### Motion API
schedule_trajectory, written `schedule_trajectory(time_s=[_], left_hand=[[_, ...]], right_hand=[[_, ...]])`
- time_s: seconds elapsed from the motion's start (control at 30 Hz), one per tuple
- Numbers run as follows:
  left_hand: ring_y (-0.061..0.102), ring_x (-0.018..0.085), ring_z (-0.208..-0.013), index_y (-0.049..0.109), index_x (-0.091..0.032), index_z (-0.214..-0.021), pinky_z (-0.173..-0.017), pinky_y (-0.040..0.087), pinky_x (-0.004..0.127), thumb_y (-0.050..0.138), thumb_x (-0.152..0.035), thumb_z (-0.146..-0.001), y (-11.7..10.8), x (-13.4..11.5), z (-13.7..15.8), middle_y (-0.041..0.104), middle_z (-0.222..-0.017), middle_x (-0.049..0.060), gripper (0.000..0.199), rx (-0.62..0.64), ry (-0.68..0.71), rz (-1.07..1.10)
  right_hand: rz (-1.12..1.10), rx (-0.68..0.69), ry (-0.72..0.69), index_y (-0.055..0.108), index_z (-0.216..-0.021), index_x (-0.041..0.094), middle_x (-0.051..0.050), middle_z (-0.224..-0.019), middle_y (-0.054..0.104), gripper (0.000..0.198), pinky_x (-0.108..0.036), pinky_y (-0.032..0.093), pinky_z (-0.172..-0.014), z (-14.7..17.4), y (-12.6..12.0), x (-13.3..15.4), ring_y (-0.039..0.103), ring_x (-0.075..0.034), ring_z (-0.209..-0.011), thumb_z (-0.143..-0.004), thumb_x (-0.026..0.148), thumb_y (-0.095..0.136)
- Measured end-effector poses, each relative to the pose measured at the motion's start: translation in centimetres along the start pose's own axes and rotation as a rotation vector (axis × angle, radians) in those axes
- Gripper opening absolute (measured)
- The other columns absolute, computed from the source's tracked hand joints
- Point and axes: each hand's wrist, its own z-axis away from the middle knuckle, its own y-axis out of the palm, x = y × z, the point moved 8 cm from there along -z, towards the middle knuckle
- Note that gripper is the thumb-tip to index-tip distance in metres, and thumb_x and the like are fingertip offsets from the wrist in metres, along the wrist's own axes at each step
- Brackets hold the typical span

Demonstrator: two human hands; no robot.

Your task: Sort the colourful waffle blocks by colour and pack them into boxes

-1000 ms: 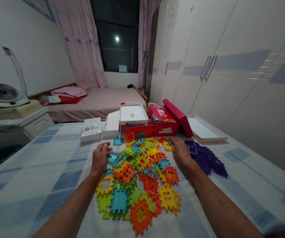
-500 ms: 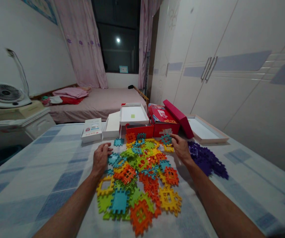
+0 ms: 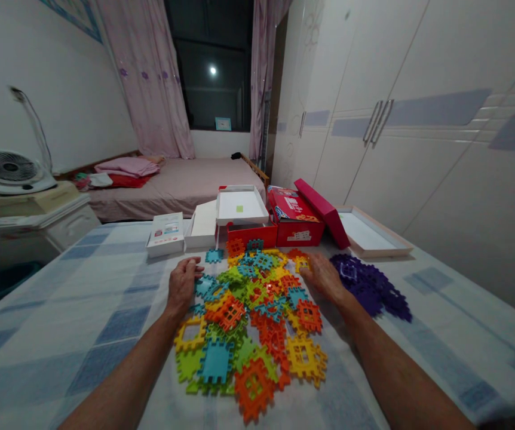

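Note:
A heap of toothed plastic building pieces in green, orange, yellow and blue lies before me, with a blue square piece (image 3: 216, 361) and an orange window piece (image 3: 254, 389) at its near end. At the far right edge of the heap, my right hand (image 3: 324, 275) pinches a yellow window piece (image 3: 302, 263). My left hand (image 3: 184, 282) rests at the left edge with loosely bent fingers, some apart, beside a blue piece (image 3: 204, 285); nothing shows in it. A light-blue window piece (image 3: 263, 260) lies on the far part of the heap.
Purple pieces (image 3: 371, 286) are piled to the right. Behind the heap stand a red box (image 3: 300, 232), a leaning red lid (image 3: 322, 212), a white tray (image 3: 242, 206) and a small white box (image 3: 166, 236). A shallow tray (image 3: 371, 234) lies at the back right.
The blue window piece that was in my right hand now lies on the heap, further left. My right hand has come down onto the yellow window piece. My left hand has stayed put.

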Motion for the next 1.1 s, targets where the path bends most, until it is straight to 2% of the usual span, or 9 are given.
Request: schedule_trajectory(time_s=[0.13, 0.23, 0.33, 0.5, 0.57, 0.67, 0.93, 1.03, 1.1], left_hand=[[0.06, 0.016, -0.065, 0.061, -0.013, -0.096, -0.066, 0.048, 0.03, 0.046, -0.045, -0.077, 0.0, 0.0, 0.0, 0.065, -0.076, 0.006, 0.041, 0.001, -0.004, -0.008], [0.06, 0.016, -0.065, 0.062, -0.013, -0.095, -0.066, 0.048, 0.031, 0.047, -0.045, -0.077, 0.0, -0.1, 0.0, 0.065, -0.075, 0.006, 0.04, 0.001, -0.003, -0.008], [0.06, 0.017, -0.065, 0.062, -0.013, -0.095, -0.066, 0.048, 0.031, 0.047, -0.045, -0.076, 0.1, -0.2, 0.1, 0.065, -0.074, 0.006, 0.04, 0.002, -0.003, -0.005], [0.06, 0.017, -0.066, 0.062, -0.013, -0.095, -0.064, 0.048, 0.03, 0.048, -0.047, -0.075, 0.1, -0.1, 0.0, 0.065, -0.074, 0.006, 0.042, 0.007, 0.003, -0.001], [0.06, 0.017, -0.066, 0.062, -0.013, -0.094, -0.064, 0.048, 0.03, 0.047, -0.047, -0.075, 0.1, -0.1, 0.0, 0.065, -0.073, 0.006, 0.042, 0.005, 0.002, -0.003], [0.06, 0.017, -0.065, 0.063, -0.014, -0.093, -0.064, 0.049, 0.031, 0.048, -0.046, -0.074, 0.1, 0.0, 0.0, 0.065, -0.072, 0.005, 0.041, -0.001, 0.0, -0.012], [0.061, 0.018, -0.068, 0.063, -0.013, -0.094, -0.067, 0.049, 0.031, 0.047, -0.046, -0.074, 0.2, -0.3, 0.1, 0.065, -0.074, 0.005, 0.042, 0.008, 0.002, -0.018], [0.061, 0.018, -0.067, 0.064, -0.013, -0.092, -0.067, 0.05, 0.031, 0.048, -0.046, -0.073, 0.2, -0.5, 0.2, 0.065, -0.072, 0.005, 0.042, 0.004, 0.008, -0.014], [0.062, 0.018, -0.066, 0.064, -0.013, -0.09, -0.066, 0.05, 0.032, 0.049, -0.046, -0.072, 0.2, -0.6, 0.2, 0.065, -0.071, 0.005, 0.041, -0.001, 0.013, -0.006]], right_hand=[[-0.234, 0.03, 0.025, 0.06, -0.09, 0.014, -0.01, -0.091, 0.062, 0.023, -0.035, 0.04, -0.082, -0.8, 0.1, 0.1, 0.055, -0.022, -0.09, -0.078, 0.027, 0.045], [-0.359, 0.175, -0.026, 0.058, -0.076, 0.016, -0.003, -0.071, 0.059, 0.026, -0.027, 0.042, -0.063, -0.6, 0.8, 1.7, 0.054, -0.015, -0.067, -0.082, 0.035, 0.04], [-0.459, 0.31, -0.081, 0.054, -0.066, 0.017, 0.0, -0.063, 0.055, 0.026, -0.022, 0.039, -0.054, 0.4, 1.2, 3.5, 0.05, -0.011, -0.058, -0.078, 0.039, 0.047], [-0.654, 0.443, -0.097, 0.054, -0.075, 0.017, 0.0, -0.068, 0.057, 0.029, -0.023, 0.041, -0.056, 1.3, 1.6, 5.0, 0.051, -0.011, -0.06, -0.078, 0.046, 0.047], [-0.684, 0.38, -0.068, 0.052, -0.074, 0.017, 0.0, -0.068, 0.056, 0.03, -0.023, 0.04, -0.057, 0.9, 1.4, 4.7, 0.051, -0.011, -0.061, -0.077, 0.046, 0.048], [-0.591, 0.241, -0.043, 0.052, -0.07, 0.017, 0.001, -0.064, 0.052, 0.027, -0.023, 0.037, -0.056, 0.5, 1.3, 4.1, 0.047, -0.011, -0.06, -0.076, 0.044, 0.046], [-0.442, 0.109, -0.135, 0.052, -0.071, 0.018, -0.001, -0.077, 0.053, 0.014, -0.027, 0.036, -0.071, 1.8, 1.7, 6.3, 0.046, -0.015, -0.076, -0.07, 0.032, 0.055], [-0.483, 0.089, -0.148, 0.053, -0.077, 0.019, 0.0, -0.076, 0.054, 0.016, -0.027, 0.036, -0.069, 1.5, 1.1, 6.1, 0.048, -0.015, -0.074, -0.07, 0.033, 0.055], [-0.591, 0.062, -0.098, 0.052, -0.079, 0.02, 0.001, -0.074, 0.055, 0.02, -0.026, 0.037, -0.067, 0.8, 0.5, 5.0, 0.049, -0.014, -0.071, -0.068, 0.036, 0.057]])
